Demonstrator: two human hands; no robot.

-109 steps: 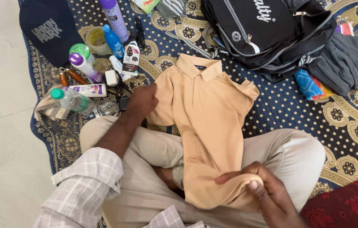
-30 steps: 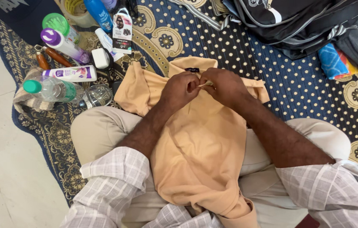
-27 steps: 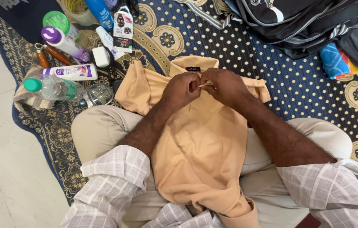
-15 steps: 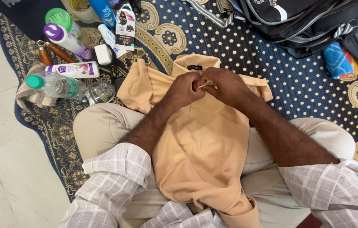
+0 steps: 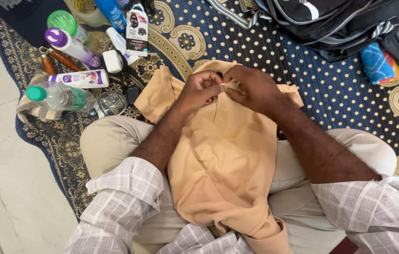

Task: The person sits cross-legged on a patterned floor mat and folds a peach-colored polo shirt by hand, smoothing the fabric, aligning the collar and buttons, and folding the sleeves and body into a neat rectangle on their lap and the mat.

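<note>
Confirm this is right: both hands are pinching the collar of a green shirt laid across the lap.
Not quite: the shirt is tan, not green. The head view shows the left hand and right hand pinching its collar as it lies across the lap.

Colours and patterns

Plain peach cotton polo shirt [image 5: 227, 155]; navy woven rug [image 5: 303, 66], cream dots and medallions; grey-white checked sleeves [image 5: 124, 197] at 6 o'clock.

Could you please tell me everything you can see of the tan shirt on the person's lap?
The tan shirt is a soft, knit-looking polo with a collar and short sleeves. It lies front up across the crossed legs, its collar end reaching onto the patterned rug and its hem bunched at the waist. The left hand and right hand meet at its collar placket, pinching the fabric there.
</note>
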